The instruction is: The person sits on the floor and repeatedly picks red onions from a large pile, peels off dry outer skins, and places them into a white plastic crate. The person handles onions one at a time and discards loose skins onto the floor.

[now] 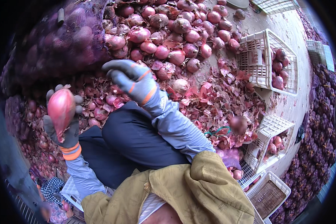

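At the left, my gloved left hand [64,123] grips a red onion [62,106] from below, its tapering dry end pointing down toward the wrist. My right hand [134,81], in a grey glove with orange stripes, hovers over my raised knee. Its fingers are bent to the left and slightly apart; no object shows in it, though its palm is hidden. A heap of red onions [162,42] spreads before me beyond that hand. Beside the heap, a purple mesh sack [81,36] full of onions leans close. One blurred onion [238,125] appears over the loose skins at right.
Loose onion skins [212,95] cover the floor. White plastic crates hold onions at the upper right [254,58] and lower right [268,134]; another crate [268,193] stands nearby. Stacked filled mesh sacks [316,128] line the right side. Another person [54,193] is at lower left.
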The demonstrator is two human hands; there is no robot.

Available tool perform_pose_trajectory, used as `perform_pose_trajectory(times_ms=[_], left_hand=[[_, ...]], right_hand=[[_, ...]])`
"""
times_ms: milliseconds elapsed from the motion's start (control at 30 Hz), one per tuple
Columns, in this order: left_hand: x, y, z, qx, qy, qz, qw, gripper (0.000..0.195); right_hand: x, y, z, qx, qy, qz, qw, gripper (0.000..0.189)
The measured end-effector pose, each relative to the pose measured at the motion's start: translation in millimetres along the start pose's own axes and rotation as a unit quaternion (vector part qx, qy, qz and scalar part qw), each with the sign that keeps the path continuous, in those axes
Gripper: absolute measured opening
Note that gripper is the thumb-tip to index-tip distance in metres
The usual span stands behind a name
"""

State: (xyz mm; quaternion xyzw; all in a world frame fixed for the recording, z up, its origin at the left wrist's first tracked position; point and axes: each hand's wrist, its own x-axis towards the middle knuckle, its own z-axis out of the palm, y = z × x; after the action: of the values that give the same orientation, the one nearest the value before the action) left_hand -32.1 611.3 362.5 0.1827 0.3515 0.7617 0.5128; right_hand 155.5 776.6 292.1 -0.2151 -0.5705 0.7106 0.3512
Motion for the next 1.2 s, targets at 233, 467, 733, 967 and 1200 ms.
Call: perform_pose_trajectory(times_ms=[233,467,733,967,1200], left_hand=[[-34,33,-41,-0.041,0.053,0.000,0.998,0.043],[-27,23,-29,-0.074,0.023,0.001,0.997,0.047],[-46,20,-22,0.010,0.028,-0.002,1.000,0.053],[-51,18,-7,0.173,0.138,-0.002,0.975,0.063],[-107,38,-78,-0.150,0.003,0.104,0.983,0.068]], right_hand=[[-77,149,-173,-0.642,-0.100,0.460,0.605,0.076],[-110,209,-224,-0.193,0.195,0.297,0.914,0.066],[38,62,-62,0.136,-0.025,0.149,0.979,0.048],[64,-31,140,-0.128,-0.113,-0.047,0.984,0.018],[27,-77,212,-0.075,-0.255,0.092,0.960,0.036]])
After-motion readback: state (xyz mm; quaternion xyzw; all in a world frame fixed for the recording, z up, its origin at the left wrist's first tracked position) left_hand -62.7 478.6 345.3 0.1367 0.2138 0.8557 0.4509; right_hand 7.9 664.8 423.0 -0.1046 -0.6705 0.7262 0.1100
